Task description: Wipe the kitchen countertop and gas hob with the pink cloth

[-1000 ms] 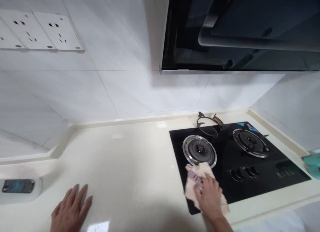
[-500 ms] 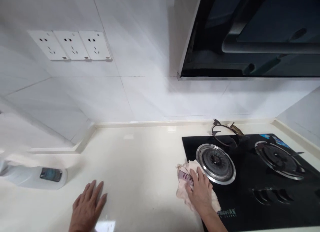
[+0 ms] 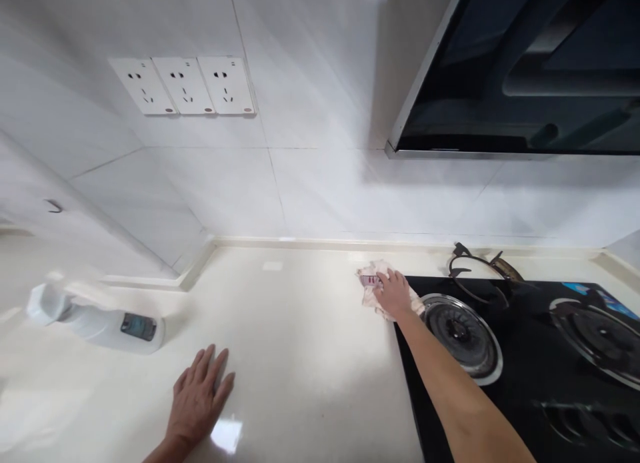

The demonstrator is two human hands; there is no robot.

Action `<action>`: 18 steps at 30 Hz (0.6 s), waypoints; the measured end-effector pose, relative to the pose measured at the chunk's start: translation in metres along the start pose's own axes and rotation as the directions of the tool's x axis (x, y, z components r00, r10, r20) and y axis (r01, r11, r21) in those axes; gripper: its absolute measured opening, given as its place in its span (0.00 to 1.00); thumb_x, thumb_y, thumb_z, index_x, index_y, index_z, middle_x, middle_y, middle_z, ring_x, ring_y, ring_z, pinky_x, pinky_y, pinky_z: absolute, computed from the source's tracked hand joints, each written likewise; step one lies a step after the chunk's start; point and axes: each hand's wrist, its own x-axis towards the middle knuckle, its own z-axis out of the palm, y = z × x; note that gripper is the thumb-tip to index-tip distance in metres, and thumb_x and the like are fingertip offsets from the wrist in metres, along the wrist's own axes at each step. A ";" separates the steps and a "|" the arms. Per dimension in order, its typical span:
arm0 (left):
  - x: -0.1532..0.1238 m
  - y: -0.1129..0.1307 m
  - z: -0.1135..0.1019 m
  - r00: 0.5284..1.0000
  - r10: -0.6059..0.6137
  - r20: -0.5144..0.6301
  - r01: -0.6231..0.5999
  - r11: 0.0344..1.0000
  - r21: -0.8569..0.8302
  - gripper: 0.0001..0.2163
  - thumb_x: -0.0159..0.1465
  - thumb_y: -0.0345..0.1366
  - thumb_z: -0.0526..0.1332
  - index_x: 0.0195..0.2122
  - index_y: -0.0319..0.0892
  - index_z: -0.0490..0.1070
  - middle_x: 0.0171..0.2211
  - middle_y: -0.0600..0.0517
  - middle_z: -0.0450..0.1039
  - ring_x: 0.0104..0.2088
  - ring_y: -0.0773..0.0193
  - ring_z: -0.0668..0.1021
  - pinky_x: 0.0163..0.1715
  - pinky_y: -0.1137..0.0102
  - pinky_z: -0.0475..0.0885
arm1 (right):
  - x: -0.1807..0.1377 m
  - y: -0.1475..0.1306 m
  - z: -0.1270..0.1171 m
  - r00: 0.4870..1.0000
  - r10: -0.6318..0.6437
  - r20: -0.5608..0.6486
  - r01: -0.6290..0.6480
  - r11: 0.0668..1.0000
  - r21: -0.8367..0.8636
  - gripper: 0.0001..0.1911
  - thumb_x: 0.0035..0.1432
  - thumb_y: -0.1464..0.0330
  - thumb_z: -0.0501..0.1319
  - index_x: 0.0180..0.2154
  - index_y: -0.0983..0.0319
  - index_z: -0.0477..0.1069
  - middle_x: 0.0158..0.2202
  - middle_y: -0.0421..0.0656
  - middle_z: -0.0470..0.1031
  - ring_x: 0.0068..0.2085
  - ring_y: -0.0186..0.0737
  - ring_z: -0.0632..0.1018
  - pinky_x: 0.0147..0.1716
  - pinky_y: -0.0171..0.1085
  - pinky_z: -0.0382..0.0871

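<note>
My right hand (image 3: 394, 294) presses a crumpled pale pink cloth (image 3: 369, 280) onto the cream countertop (image 3: 300, 343), right at the far left corner of the black gas hob (image 3: 520, 376). Its fingers are curled over the cloth. My left hand (image 3: 199, 396) lies flat on the countertop near the front edge, fingers spread, holding nothing. The hob's left burner ring (image 3: 461, 336) sits just right of my right forearm.
A white spray bottle (image 3: 97, 316) lies on its side at the left of the countertop. A loose pan support (image 3: 477, 276) rests behind the hob. A second burner (image 3: 595, 333) is at the right. Three wall sockets (image 3: 185, 85) and a range hood (image 3: 525, 70) are above.
My right hand has slid the cloth from the hob's front left edge away from me to its far left corner. The view has turned left. My left hand has stayed flat.
</note>
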 end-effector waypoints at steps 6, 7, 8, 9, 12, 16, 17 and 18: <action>0.001 0.001 -0.002 1.000 0.008 0.004 -0.008 1.000 0.000 0.30 0.72 0.52 0.46 0.69 0.44 0.67 0.74 0.42 0.58 0.75 0.49 0.56 0.69 0.51 0.54 | -0.038 -0.038 0.005 0.995 -0.101 -0.013 0.101 0.994 -0.030 0.29 0.68 0.62 0.54 0.67 0.63 0.65 0.72 0.55 0.62 0.72 0.59 0.57 0.69 0.57 0.44; 0.001 0.000 -0.002 1.000 0.007 0.004 -0.007 1.000 -0.001 0.30 0.72 0.52 0.46 0.69 0.44 0.67 0.74 0.42 0.58 0.75 0.49 0.56 0.69 0.51 0.54 | -0.044 -0.043 0.004 0.995 -0.094 -0.022 0.094 0.995 -0.035 0.28 0.68 0.62 0.54 0.66 0.63 0.66 0.70 0.57 0.63 0.71 0.60 0.60 0.68 0.59 0.46; 0.002 0.000 -0.002 1.000 0.005 0.003 -0.005 1.000 -0.003 0.30 0.72 0.52 0.47 0.70 0.45 0.67 0.74 0.42 0.58 0.75 0.49 0.56 0.69 0.52 0.54 | -0.051 -0.048 0.002 0.996 -0.087 -0.031 0.085 0.996 -0.039 0.28 0.68 0.61 0.54 0.66 0.64 0.66 0.69 0.59 0.64 0.69 0.61 0.62 0.67 0.60 0.48; 0.002 -0.001 -0.002 1.000 0.004 0.003 -0.004 1.000 -0.006 0.30 0.72 0.52 0.47 0.70 0.46 0.66 0.74 0.43 0.58 0.75 0.50 0.56 0.69 0.52 0.54 | -0.060 -0.051 0.000 0.996 -0.080 -0.040 0.078 0.996 -0.042 0.28 0.69 0.61 0.54 0.66 0.64 0.66 0.68 0.60 0.66 0.67 0.62 0.65 0.66 0.61 0.50; 0.004 -0.002 -0.001 1.000 0.002 0.004 -0.002 1.000 -0.007 0.30 0.71 0.51 0.47 0.70 0.46 0.66 0.74 0.43 0.58 0.75 0.50 0.57 0.69 0.52 0.55 | -0.102 -0.052 -0.001 0.996 -0.066 -0.054 0.064 0.997 -0.046 0.28 0.70 0.60 0.53 0.66 0.63 0.66 0.68 0.59 0.67 0.64 0.59 0.68 0.64 0.58 0.53; 0.005 0.000 -0.005 1.000 -0.002 0.019 0.002 1.000 0.006 0.31 0.72 0.51 0.45 0.70 0.44 0.65 0.74 0.42 0.57 0.75 0.49 0.56 0.68 0.50 0.56 | -0.202 -0.024 0.022 0.991 -0.104 -0.081 0.101 0.994 -0.040 0.27 0.68 0.62 0.55 0.66 0.55 0.68 0.70 0.50 0.66 0.66 0.57 0.67 0.65 0.55 0.56; 0.005 0.001 -0.006 1.000 -0.004 0.028 0.004 1.000 0.005 0.31 0.71 0.51 0.44 0.70 0.44 0.65 0.74 0.42 0.57 0.75 0.49 0.56 0.68 0.50 0.56 | -0.230 -0.012 0.032 0.986 -0.136 -0.102 0.132 0.991 -0.037 0.28 0.66 0.63 0.57 0.66 0.51 0.68 0.70 0.46 0.66 0.67 0.56 0.67 0.64 0.55 0.57; 0.005 0.002 -0.007 0.999 -0.007 0.036 0.007 1.000 0.002 0.31 0.71 0.51 0.45 0.70 0.44 0.65 0.74 0.42 0.57 0.75 0.48 0.56 0.68 0.50 0.55 | -0.259 0.002 0.043 0.978 -0.173 -0.114 0.170 0.985 -0.035 0.28 0.63 0.63 0.58 0.65 0.48 0.69 0.69 0.43 0.68 0.66 0.56 0.69 0.62 0.54 0.61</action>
